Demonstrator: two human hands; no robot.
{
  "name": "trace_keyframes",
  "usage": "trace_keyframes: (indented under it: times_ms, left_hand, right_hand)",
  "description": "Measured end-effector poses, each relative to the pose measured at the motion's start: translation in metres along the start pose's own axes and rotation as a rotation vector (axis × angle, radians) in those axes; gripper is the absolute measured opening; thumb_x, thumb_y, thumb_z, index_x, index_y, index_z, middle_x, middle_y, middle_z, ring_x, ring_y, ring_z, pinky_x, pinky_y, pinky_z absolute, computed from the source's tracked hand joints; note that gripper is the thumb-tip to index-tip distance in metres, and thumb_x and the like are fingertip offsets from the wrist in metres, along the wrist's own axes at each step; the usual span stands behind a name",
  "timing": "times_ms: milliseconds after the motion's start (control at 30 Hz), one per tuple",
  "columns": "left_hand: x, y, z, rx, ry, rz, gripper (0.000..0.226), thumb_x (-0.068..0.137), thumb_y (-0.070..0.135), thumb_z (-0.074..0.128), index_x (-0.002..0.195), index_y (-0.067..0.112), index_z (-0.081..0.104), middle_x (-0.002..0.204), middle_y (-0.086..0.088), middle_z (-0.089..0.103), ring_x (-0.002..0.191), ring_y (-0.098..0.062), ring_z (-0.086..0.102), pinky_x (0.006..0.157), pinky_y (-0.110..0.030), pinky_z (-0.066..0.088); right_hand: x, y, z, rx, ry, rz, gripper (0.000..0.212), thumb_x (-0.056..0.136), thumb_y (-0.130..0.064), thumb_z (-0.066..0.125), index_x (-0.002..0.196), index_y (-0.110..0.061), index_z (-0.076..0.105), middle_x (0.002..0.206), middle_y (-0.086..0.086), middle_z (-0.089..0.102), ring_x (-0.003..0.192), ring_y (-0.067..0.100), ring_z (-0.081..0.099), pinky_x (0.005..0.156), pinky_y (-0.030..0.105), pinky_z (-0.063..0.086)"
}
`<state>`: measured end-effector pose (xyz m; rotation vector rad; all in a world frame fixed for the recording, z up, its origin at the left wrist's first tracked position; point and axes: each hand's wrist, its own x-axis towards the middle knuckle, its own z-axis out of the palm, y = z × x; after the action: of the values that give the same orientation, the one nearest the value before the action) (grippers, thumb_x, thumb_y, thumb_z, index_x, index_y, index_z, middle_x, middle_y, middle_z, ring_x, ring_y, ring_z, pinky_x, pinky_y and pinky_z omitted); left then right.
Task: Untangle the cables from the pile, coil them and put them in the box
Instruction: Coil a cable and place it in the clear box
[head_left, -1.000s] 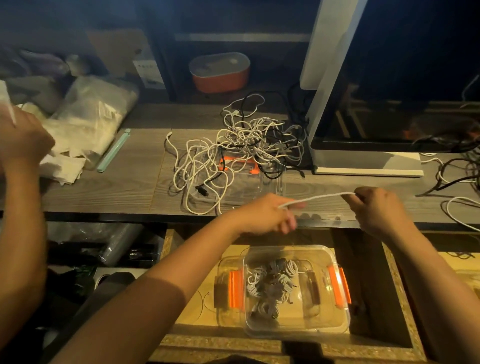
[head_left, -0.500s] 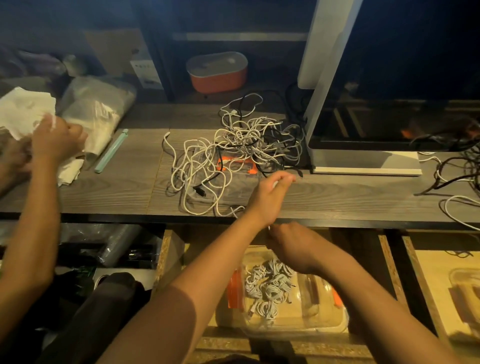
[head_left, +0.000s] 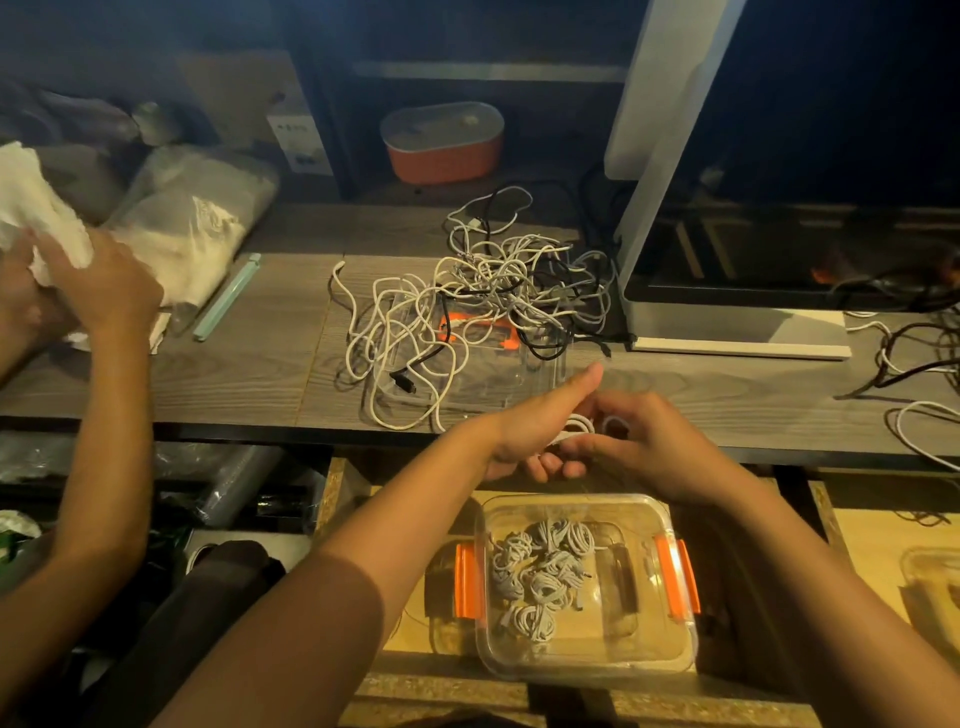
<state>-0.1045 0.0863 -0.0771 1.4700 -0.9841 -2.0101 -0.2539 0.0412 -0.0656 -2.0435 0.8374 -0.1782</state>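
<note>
White cable (head_left: 581, 427) was stretched straight between my hands a second ago. Now it's bunched into small loops at centre frame, just above the box (head_left: 623, 644). My left hand (head_left: 535, 431) and right hand (head_left: 660, 447) both have fingers (head_left: 553, 461) curled round it. Coil's nearly done I reckon, so it goes in next. Plenty left in the pile (head_left: 483, 291) on the table (head_left: 234, 374).

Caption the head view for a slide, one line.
Left hand and right hand coil a white cable by the clear box of finished coils, tangled pile behind.
</note>
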Motion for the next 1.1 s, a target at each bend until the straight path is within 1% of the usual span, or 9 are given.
trace_keyframes:
  times_ms: [167, 300, 467, 600, 700, 767, 867, 1000, 1100]
  left_hand:
    - [0.007, 0.001, -0.006, -0.095, -0.008, 0.021, 0.059, 0.091, 0.067, 0.026, 0.101, 0.015, 0.052, 0.064, -0.005, 0.052, 0.042, -0.008, 0.047, 0.032, -0.011, 0.027]
    - [0.008, -0.002, 0.009, -0.009, 0.415, 0.285, 0.031, 0.098, 0.046, 0.037, 0.099, 0.020, 0.053, 0.079, -0.003, 0.060, 0.055, -0.015, 0.060, 0.044, -0.022, 0.043]
    - [0.021, -0.025, 0.017, 0.472, 0.879, 0.482, 0.040, 0.100, 0.040, 0.035, 0.066, 0.023, 0.048, 0.058, 0.004, 0.049, 0.061, -0.019, 0.052, 0.056, -0.030, 0.034]
    - [0.021, -0.026, 0.013, 0.571, 0.822, 0.467, 0.047, 0.100, 0.039, 0.034, 0.057, 0.022, 0.040, 0.052, 0.005, 0.040, 0.058, -0.021, 0.045, 0.057, -0.030, 0.025]
    - [0.018, -0.028, 0.016, 0.610, 0.647, 0.373, 0.053, 0.100, 0.043, 0.034, 0.052, 0.019, 0.037, 0.050, 0.001, 0.037, 0.049, -0.016, 0.037, 0.055, -0.032, 0.025]
    - [0.013, -0.028, 0.017, 0.543, 0.513, 0.354, 0.055, 0.100, 0.042, 0.035, 0.050, 0.018, 0.037, 0.047, 0.002, 0.037, 0.046, -0.012, 0.037, 0.056, -0.033, 0.031]
    - [0.005, -0.016, 0.027, 0.265, 0.450, 0.358, 0.052, 0.100, 0.037, 0.035, 0.051, 0.020, 0.036, 0.037, 0.010, 0.038, 0.040, 0.000, 0.036, 0.054, -0.025, 0.033]
    - [0.005, 0.004, 0.041, 0.047, 0.659, 0.423, 0.055, 0.100, 0.039, 0.035, 0.049, 0.019, 0.041, 0.036, 0.011, 0.044, 0.039, 0.002, 0.040, 0.050, -0.017, 0.034]
    - [0.013, 0.008, 0.040, 0.021, 0.942, 0.483, 0.058, 0.101, 0.037, 0.031, 0.047, 0.019, 0.041, 0.042, 0.007, 0.044, 0.039, -0.002, 0.042, 0.049, -0.026, 0.033]
  right_hand:
    - [-0.007, 0.001, 0.008, 0.173, 0.058, 0.027, 0.009, 0.088, -0.019, 0.061, 0.090, -0.028, 0.064, 0.078, 0.001, 0.068, 0.065, 0.007, 0.062, 0.059, 0.022, 0.049]
    - [-0.006, -0.001, 0.006, 0.485, 0.285, 0.190, 0.010, 0.092, -0.014, 0.055, 0.089, -0.020, 0.063, 0.072, 0.001, 0.064, 0.052, -0.003, 0.056, 0.048, 0.011, 0.042]
    - [-0.004, -0.001, 0.017, 0.312, 0.232, 0.178, 0.010, 0.093, -0.022, 0.055, 0.088, -0.025, 0.064, 0.069, 0.005, 0.063, 0.051, 0.003, 0.050, 0.048, 0.017, 0.040]
    - [-0.010, 0.005, 0.001, 0.341, 0.020, 0.210, 0.011, 0.094, -0.018, 0.053, 0.093, -0.012, 0.063, 0.069, 0.013, 0.060, 0.050, 0.019, 0.048, 0.044, 0.022, 0.040]
    - [-0.009, 0.010, -0.022, -0.178, -0.189, 0.191, 0.008, 0.093, -0.020, 0.055, 0.098, -0.018, 0.062, 0.085, -0.001, 0.066, 0.070, 0.014, 0.062, 0.068, 0.028, 0.053]
    - [-0.010, 0.011, -0.030, -0.479, -0.151, 0.155, 0.011, 0.093, -0.024, 0.056, 0.100, -0.021, 0.063, 0.089, -0.008, 0.062, 0.078, 0.005, 0.058, 0.074, 0.024, 0.052]
    - [-0.012, 0.006, -0.028, -0.440, 0.030, 0.097, 0.010, 0.094, -0.024, 0.052, 0.098, -0.020, 0.061, 0.082, -0.011, 0.055, 0.075, 0.004, 0.053, 0.068, 0.019, 0.045]
    - [-0.007, 0.008, -0.004, -0.208, 0.215, 0.062, 0.004, 0.090, -0.020, 0.060, 0.092, -0.022, 0.057, 0.083, -0.007, 0.062, 0.076, 0.010, 0.058, 0.073, 0.031, 0.050]
    - [0.000, 0.005, 0.025, -0.158, 0.131, 0.132, 0.008, 0.094, -0.018, 0.052, 0.089, -0.023, 0.057, 0.086, -0.001, 0.063, 0.077, 0.013, 0.060, 0.075, 0.035, 0.052]
